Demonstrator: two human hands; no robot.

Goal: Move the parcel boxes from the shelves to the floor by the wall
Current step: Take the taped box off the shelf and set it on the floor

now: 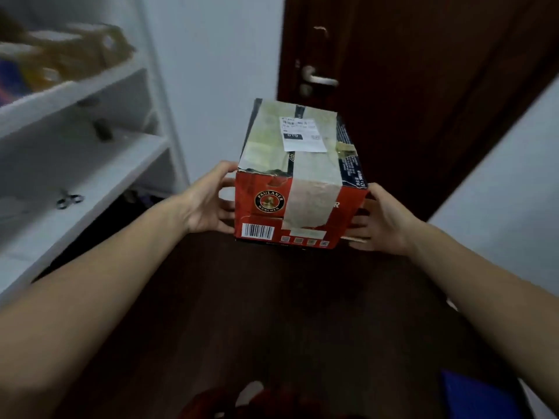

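A red and dark blue beer carton (299,176), taped over and bearing a white shipping label, is held in the air in front of me above the dark floor. My left hand (208,201) grips its left side, thumb on the top edge, fingers curled under. My right hand (381,220) grips its right side in the same way. On the upper shelf of the white shelving unit (90,86) at the left lies a blurred brown parcel box (81,52).
A dark brown door (423,86) with a metal handle (317,77) stands straight ahead. White walls flank it, left (217,71) and right (508,192). Scissors (69,200) lie on the lower shelf. The floor (257,313) is dark wood; a blue object (478,394) sits at the bottom right.
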